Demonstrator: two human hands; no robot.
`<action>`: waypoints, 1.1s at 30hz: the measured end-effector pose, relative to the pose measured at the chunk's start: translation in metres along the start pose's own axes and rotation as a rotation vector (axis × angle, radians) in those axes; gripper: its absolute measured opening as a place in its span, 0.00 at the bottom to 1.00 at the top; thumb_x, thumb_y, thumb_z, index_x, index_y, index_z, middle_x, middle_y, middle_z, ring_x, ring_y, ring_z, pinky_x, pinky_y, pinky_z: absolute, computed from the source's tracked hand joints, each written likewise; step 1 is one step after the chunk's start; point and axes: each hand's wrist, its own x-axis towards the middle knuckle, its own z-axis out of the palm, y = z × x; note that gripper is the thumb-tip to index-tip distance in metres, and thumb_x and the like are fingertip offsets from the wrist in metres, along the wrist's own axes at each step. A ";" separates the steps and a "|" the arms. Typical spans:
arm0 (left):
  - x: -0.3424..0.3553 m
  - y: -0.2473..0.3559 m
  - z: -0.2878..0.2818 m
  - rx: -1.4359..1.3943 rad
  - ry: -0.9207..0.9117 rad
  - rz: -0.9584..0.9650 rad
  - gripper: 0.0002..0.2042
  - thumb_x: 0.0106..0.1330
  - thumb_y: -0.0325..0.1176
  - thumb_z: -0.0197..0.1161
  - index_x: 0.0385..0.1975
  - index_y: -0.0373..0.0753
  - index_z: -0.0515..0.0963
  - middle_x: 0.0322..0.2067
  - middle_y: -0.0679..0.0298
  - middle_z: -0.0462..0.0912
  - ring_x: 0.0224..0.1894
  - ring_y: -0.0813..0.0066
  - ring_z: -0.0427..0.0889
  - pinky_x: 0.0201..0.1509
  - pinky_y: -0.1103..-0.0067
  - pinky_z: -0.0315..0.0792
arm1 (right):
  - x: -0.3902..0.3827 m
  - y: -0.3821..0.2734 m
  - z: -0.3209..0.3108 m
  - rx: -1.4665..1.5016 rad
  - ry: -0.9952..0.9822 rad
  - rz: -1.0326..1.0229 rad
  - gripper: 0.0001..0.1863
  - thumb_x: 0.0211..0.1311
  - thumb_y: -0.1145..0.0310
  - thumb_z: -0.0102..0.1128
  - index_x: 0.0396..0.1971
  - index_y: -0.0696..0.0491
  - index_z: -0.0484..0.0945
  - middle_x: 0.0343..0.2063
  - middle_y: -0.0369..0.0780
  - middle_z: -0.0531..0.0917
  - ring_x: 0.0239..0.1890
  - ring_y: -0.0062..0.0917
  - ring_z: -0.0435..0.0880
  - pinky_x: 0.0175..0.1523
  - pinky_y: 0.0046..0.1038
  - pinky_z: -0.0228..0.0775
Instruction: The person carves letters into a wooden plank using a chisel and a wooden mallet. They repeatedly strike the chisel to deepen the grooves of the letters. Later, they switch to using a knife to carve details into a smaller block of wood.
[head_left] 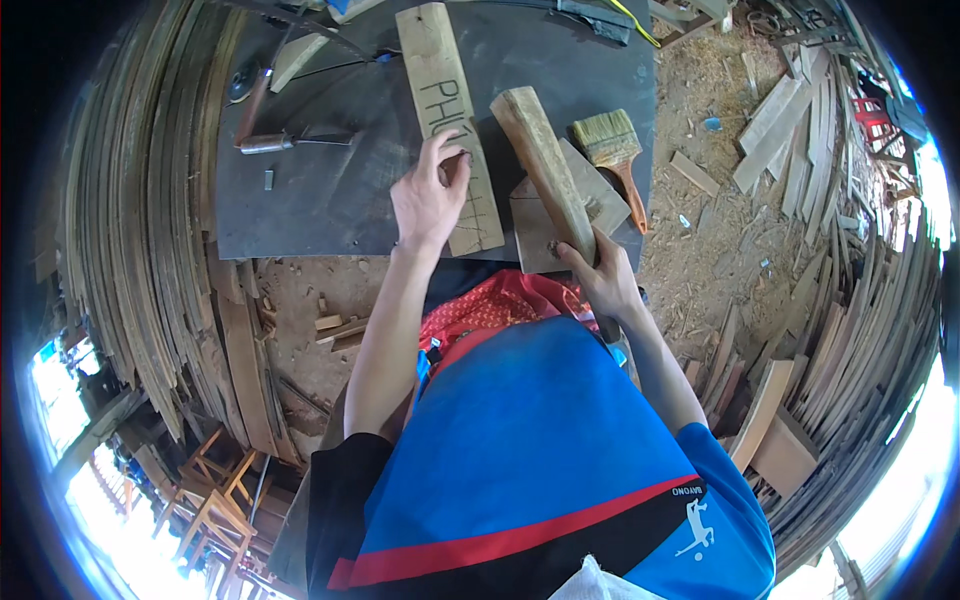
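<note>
My left hand [430, 195] is over the long pale board [424, 40], which has dark hand-drawn marks. Its fingers are curled together near the marks; whether they hold something small I cannot make out. My right hand [600, 275] grips the near part of a rough wooden bar [530, 140], angled from upper left to lower right. Beneath the bar lies a squarish wooden piece [600, 200], with a wide paintbrush [606, 140] just right of it on the dark worktable [300, 200].
A hand tool [268, 144] with a thin shaft lies left on the table. Stacked planks [150, 200] line the left side; offcuts [770, 120] and more planks [860, 330] fill the right. Wooden chairs [215, 520] stand at the lower left.
</note>
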 end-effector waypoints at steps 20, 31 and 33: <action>-0.008 -0.018 0.010 -0.010 0.155 0.214 0.36 0.56 0.27 0.79 0.66 0.46 0.71 0.30 0.66 0.88 0.21 0.75 0.82 0.28 0.79 0.78 | -0.049 -0.027 -0.013 -0.304 0.030 -0.266 0.23 0.68 0.56 0.67 0.48 0.61 0.74 0.20 0.55 0.83 0.25 0.55 0.86 0.30 0.48 0.77; -0.008 -0.024 0.007 -0.066 0.188 0.187 0.31 0.62 0.35 0.76 0.66 0.47 0.72 0.30 0.71 0.90 0.30 0.66 0.90 0.36 0.72 0.83 | -0.038 -0.012 -0.012 -0.409 0.017 -0.341 0.23 0.68 0.57 0.69 0.44 0.63 0.74 0.16 0.54 0.80 0.19 0.53 0.83 0.24 0.46 0.74; -0.009 -0.021 0.012 0.030 0.187 0.211 0.32 0.61 0.34 0.76 0.66 0.46 0.72 0.30 0.69 0.90 0.30 0.65 0.90 0.36 0.72 0.83 | -0.045 -0.015 -0.020 -0.383 -0.031 -0.266 0.23 0.68 0.57 0.69 0.44 0.63 0.74 0.16 0.54 0.80 0.18 0.53 0.83 0.24 0.46 0.73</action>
